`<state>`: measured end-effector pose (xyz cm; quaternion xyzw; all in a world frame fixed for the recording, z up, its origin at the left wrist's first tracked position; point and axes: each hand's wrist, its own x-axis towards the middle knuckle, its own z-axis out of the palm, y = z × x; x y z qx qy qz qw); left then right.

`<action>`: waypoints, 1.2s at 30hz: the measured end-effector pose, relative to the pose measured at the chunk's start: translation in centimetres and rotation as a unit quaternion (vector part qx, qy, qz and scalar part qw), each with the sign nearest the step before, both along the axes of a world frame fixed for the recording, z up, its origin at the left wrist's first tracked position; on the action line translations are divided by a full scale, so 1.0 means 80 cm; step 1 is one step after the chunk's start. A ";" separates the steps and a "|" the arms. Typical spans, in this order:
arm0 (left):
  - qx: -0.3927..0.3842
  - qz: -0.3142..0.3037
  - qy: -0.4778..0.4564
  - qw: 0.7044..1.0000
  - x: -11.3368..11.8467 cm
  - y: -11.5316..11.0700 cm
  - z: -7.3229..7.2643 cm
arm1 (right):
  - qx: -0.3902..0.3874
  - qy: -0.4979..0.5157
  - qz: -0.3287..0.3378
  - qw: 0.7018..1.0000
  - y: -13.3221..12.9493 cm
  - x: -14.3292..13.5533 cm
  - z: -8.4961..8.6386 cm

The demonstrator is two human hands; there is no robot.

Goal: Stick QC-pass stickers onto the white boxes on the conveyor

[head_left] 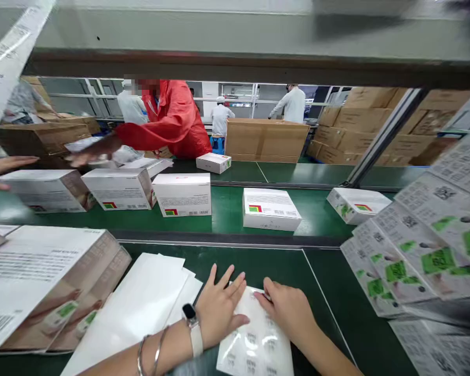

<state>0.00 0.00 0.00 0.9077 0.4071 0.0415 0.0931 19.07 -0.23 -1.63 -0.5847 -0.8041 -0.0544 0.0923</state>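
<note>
My left hand [218, 309], with a watch and bracelets on its arm, lies with fingers spread on the upper left of a glossy sheet of labels [254, 347]. Rows of small dark print show on the sheet, which rests on the green work surface. My right hand [289, 309] is at the top right edge of that sheet, thumb and forefinger closed together on it. Just left of my left hand lies a stack of white sheets [141, 292], partly under my left forearm.
Large printed cartons [43, 282] stand at left; stacks of printed flat boxes [419, 250] at right. White boxes [182, 194] line the green belt [227, 206]. A co-worker in red [172, 120] reaches across behind it; another person's hand [8, 167] enters at left. A beam [235, 36] crosses above.
</note>
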 end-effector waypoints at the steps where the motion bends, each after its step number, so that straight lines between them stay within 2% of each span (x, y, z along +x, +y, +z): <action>1: 0.003 -0.004 -0.005 1.000 -0.001 0.002 -0.001 | -0.011 0.021 0.035 0.999 -0.004 -0.002 0.002; 5: 0.011 -0.015 -0.023 1.000 -0.005 0.005 -0.006 | -0.081 0.151 0.140 0.975 -0.009 -0.002 0.019; 7: 0.011 -0.019 -0.030 0.999 -0.007 0.004 -0.008 | -0.121 0.236 0.153 0.952 0.006 0.006 0.035; 9: 0.012 -0.022 -0.036 0.999 -0.007 0.005 -0.006 | -0.130 0.309 0.117 0.935 0.038 0.021 0.052; 11: 0.027 -0.021 -0.051 0.998 -0.003 0.015 0.004 | -0.107 0.362 0.077 0.923 0.086 0.039 0.066; 14: 0.093 0.012 -0.100 0.991 0.007 0.051 0.030 | -0.055 0.384 0.047 0.920 0.165 0.060 0.075; 16: 0.145 0.041 -0.132 0.980 0.014 0.089 0.047 | -0.054 0.357 0.038 0.932 0.208 0.067 0.073; 18: 0.175 0.055 -0.144 0.972 0.016 0.132 0.057 | -0.066 0.315 0.038 0.946 0.237 0.067 0.070; 21: 0.182 0.045 -0.123 0.975 0.012 0.188 0.055 | -0.076 0.260 0.045 0.962 0.257 0.058 0.066; 23: 0.177 0.029 -0.103 0.978 0.007 0.212 0.047 | -0.081 0.233 0.051 0.968 0.262 0.050 0.066; 26: 0.169 0.011 -0.086 0.982 0.001 0.226 0.035 | -0.086 0.198 0.052 0.975 0.266 0.037 0.068; 31: 0.179 0.000 -0.066 0.982 -0.007 0.226 0.028 | -0.087 0.136 0.042 0.986 0.263 0.012 0.072; 36: 0.204 0.003 -0.049 0.978 -0.024 0.227 0.025 | -0.013 0.023 0.022 0.999 0.258 0.009 0.080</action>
